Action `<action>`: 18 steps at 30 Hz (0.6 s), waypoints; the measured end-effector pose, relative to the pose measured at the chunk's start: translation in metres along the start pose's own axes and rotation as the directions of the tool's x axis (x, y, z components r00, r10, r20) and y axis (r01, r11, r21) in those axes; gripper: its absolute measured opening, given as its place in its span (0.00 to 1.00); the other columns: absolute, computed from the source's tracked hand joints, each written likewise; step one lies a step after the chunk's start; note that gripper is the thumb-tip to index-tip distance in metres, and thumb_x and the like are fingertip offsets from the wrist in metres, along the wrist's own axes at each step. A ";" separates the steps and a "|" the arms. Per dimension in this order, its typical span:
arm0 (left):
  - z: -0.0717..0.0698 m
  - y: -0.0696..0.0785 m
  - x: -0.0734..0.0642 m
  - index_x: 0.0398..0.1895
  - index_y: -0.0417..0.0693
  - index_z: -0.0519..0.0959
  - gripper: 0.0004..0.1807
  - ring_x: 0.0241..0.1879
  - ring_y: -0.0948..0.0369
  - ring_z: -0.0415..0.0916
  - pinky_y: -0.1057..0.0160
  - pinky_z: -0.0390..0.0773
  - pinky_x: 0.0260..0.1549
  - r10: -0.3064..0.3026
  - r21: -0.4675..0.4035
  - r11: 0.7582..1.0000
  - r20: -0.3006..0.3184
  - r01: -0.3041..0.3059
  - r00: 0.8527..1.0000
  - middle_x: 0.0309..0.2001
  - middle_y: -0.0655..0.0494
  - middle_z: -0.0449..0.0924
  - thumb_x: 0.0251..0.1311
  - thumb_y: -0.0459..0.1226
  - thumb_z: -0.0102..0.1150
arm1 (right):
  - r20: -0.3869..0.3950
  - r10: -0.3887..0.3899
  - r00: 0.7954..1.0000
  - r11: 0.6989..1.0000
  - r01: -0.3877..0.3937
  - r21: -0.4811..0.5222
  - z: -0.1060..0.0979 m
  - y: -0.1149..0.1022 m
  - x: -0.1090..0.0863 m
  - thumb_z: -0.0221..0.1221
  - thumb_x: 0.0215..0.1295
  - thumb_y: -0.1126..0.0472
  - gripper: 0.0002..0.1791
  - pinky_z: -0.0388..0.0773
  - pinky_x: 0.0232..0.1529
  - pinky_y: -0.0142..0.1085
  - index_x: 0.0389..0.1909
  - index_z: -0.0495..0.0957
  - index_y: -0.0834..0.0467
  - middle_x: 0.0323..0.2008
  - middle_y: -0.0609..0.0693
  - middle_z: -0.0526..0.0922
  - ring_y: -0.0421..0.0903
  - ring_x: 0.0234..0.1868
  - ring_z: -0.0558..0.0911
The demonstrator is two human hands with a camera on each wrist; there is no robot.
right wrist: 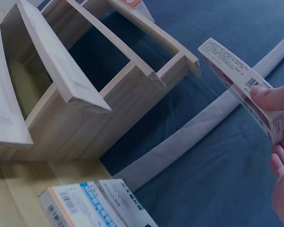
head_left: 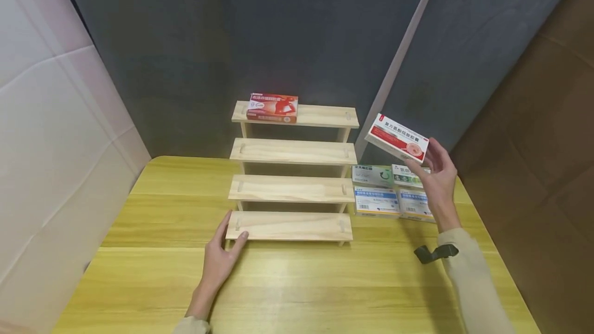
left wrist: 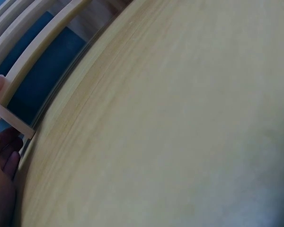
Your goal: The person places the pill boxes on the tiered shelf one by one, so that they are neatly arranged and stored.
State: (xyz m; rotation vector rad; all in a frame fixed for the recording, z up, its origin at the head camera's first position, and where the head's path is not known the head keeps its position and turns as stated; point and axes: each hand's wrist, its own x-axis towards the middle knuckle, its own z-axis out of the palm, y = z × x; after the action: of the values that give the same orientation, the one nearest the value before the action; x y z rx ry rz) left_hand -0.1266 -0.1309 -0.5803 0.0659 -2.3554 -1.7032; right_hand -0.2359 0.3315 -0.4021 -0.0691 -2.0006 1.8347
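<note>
My right hand (head_left: 439, 174) pinches a white and red medicine box (head_left: 398, 138) by its right end, tilted in the air to the right of the stepped wooden rack (head_left: 292, 188). Seen from the right wrist, the thumb presses the edge of this medicine box (right wrist: 241, 78) beside its barcode. At the front left corner of the rack's lowest step, my left hand (head_left: 219, 259) grips the board, thumb on top and fingers at the side. A red medicine box (head_left: 271, 108) lies at the left end of the top step.
Right of the rack, several medicine boxes lie in two rows on the wooden table (head_left: 297, 287), among them a blue and white box (head_left: 377, 201) and a green and white box (head_left: 371, 174). A grey curtain (head_left: 297, 30) hangs behind. A black strap (head_left: 435, 254) dangles from the right sleeve.
</note>
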 end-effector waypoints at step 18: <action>0.000 0.000 0.000 0.78 0.48 0.61 0.38 0.76 0.42 0.56 0.88 0.52 0.64 -0.001 0.015 1.000 -0.006 0.001 1.000 0.76 0.38 0.61 0.68 0.40 0.65 | 0.122 -0.073 0.990 0.994 0.082 -0.068 0.031 -0.017 0.021 0.70 0.62 0.62 0.40 0.64 0.77 0.42 0.74 0.66 0.54 0.72 0.51 0.72 0.45 0.71 0.71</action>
State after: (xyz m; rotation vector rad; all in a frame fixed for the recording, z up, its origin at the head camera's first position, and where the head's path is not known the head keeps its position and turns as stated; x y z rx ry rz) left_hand -0.1269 -0.1306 -0.5808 0.0755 -2.3646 -1.6831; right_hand -0.2614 0.3068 -0.3807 0.0979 -2.1200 1.7547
